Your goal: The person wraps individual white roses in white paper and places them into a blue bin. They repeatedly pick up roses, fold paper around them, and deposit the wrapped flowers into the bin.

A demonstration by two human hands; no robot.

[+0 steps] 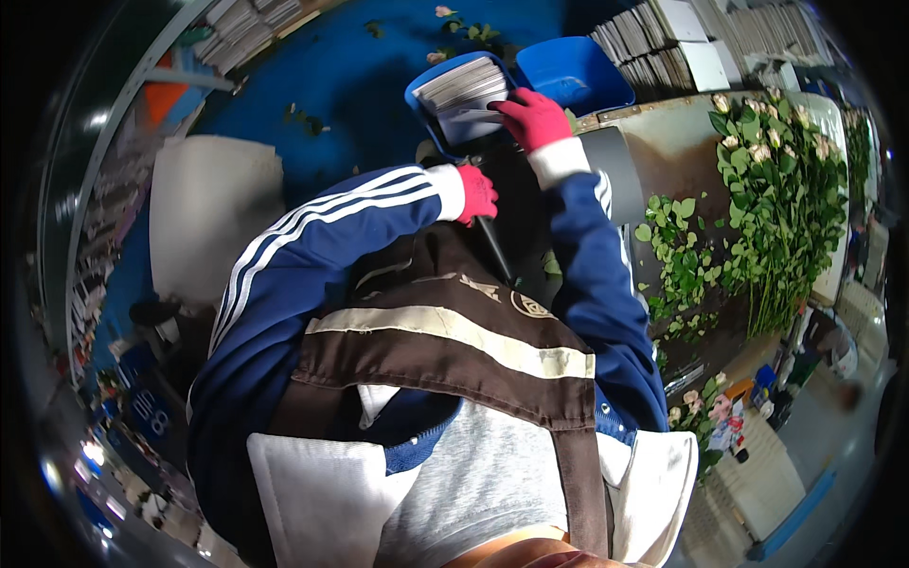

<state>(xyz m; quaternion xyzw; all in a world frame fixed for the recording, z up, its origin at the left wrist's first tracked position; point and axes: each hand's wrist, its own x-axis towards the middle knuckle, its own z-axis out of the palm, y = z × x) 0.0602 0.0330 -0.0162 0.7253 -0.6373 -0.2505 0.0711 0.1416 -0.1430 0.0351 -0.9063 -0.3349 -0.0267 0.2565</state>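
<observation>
Both of my hands wear pinkish-red gloves. My right hand reaches over the near right side of a blue bin, its fingers closed at the edge of a pale flat sheet. Behind that sheet, a packed stack of pale sheets stands on edge inside the bin. Below and to the left, my left hand is closed around the top of a slim black bar-like handle, which slants down toward my brown apron. The handle's upper end is hidden by the glove.
A second blue bin adjoins the first. On the right, a table bears a large bunch of pale roses and loose leafy cuttings. More sheet stacks stand at the back right. A grey panel is at the left.
</observation>
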